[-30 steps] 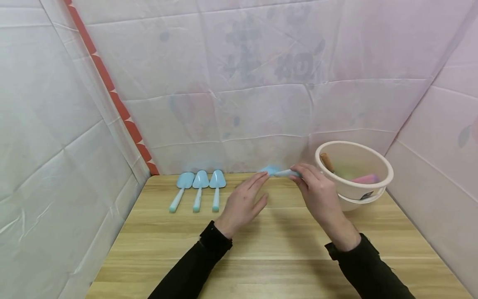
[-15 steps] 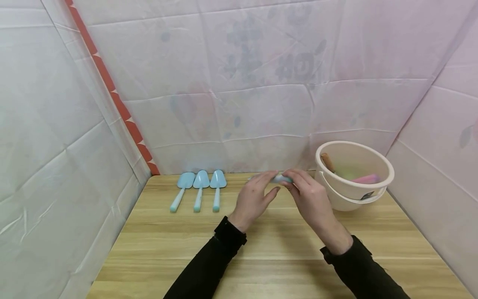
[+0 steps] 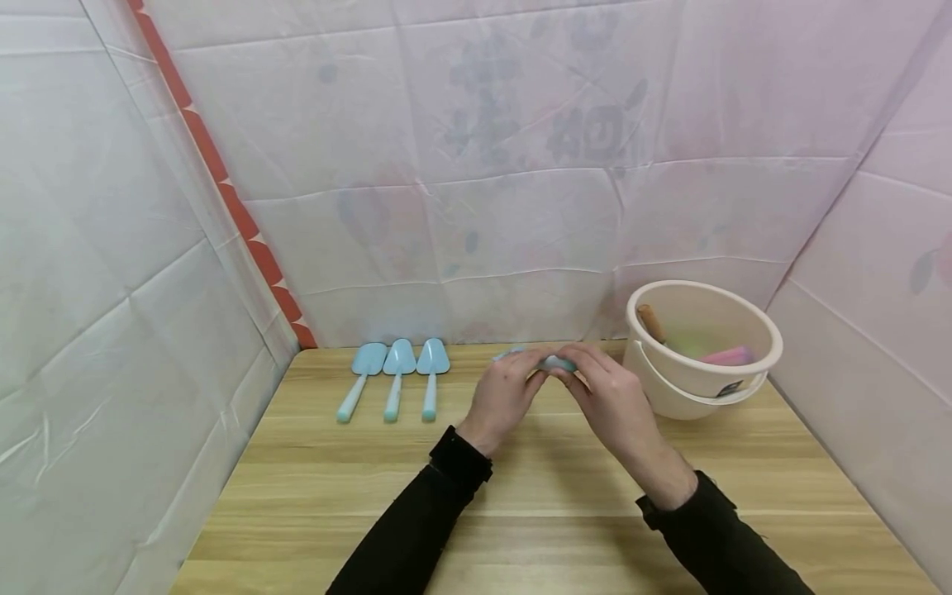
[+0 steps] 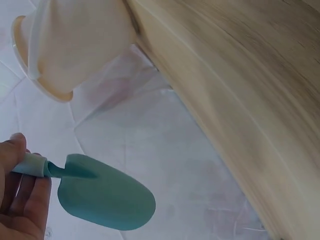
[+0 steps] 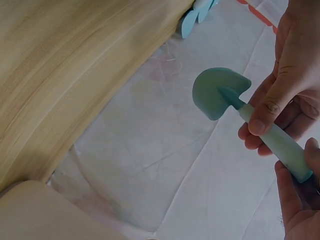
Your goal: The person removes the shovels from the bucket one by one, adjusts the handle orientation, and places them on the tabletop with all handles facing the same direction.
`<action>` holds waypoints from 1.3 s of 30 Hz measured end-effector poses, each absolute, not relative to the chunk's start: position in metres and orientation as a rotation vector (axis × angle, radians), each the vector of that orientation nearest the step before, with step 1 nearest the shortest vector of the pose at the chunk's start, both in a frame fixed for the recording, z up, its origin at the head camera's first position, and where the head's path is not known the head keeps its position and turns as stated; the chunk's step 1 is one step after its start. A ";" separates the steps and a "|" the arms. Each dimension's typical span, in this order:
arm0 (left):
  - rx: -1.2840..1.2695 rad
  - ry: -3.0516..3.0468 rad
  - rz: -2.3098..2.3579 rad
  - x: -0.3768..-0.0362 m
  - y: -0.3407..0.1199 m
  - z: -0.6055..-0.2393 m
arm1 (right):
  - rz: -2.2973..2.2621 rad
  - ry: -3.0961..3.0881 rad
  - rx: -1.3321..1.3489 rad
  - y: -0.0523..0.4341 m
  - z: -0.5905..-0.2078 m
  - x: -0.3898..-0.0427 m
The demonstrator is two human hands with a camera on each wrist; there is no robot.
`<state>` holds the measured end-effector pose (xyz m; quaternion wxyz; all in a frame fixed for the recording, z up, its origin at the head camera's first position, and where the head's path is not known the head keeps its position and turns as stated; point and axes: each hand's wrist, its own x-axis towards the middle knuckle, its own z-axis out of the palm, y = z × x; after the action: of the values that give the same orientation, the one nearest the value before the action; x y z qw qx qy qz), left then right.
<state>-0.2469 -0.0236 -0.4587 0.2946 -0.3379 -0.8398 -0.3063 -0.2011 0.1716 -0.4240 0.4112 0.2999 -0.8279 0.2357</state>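
Note:
In the head view, a light-blue toy hand trowel [image 3: 558, 363] is held above the back of the table between both hands. My left hand [image 3: 502, 398] pinches its pale handle close to the blade, thumb on one side and fingers on the other. My right hand [image 3: 616, 402] holds the handle's end between thumb and fingers. The rounded blade [image 4: 107, 192] shows fully in the left wrist view, while the fingers mostly hide it from the head. Several matching tools stand apart to the left: a flat-ended shovel [image 3: 369, 359] and two pointed trowels [image 3: 400, 358].
A cream bucket [image 3: 702, 384] with a handle stands at the back right, close beside my right hand. Inside lie a pink item [image 3: 729, 356] and a brown-ended item [image 3: 650, 323]. Pale sheeting [image 3: 521, 223] walls the wooden table [image 3: 565, 537] at the back and sides.
The left hand has moved right from the trowel's blade onto its handle. The right hand has come left and slightly down with the handle's end. The row of tools and the bucket stay put.

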 end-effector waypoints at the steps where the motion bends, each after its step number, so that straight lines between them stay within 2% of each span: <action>1: -0.907 -2.245 -0.807 -0.248 -0.024 -0.460 | 0.592 -2.096 0.751 0.171 -0.425 -0.201; 11: -0.931 -2.349 -0.742 -0.258 -0.034 -0.470 | 0.604 -2.206 0.744 0.172 -0.427 -0.201; 39: -0.645 -2.584 -0.843 -0.285 -0.077 -0.486 | 0.527 -2.529 0.825 0.184 -0.444 -0.195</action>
<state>-0.2848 -0.0769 -0.4862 0.1729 -0.2274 -0.9111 -0.2973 -0.1950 0.1842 -0.4440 0.2130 0.2973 -0.9112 0.1897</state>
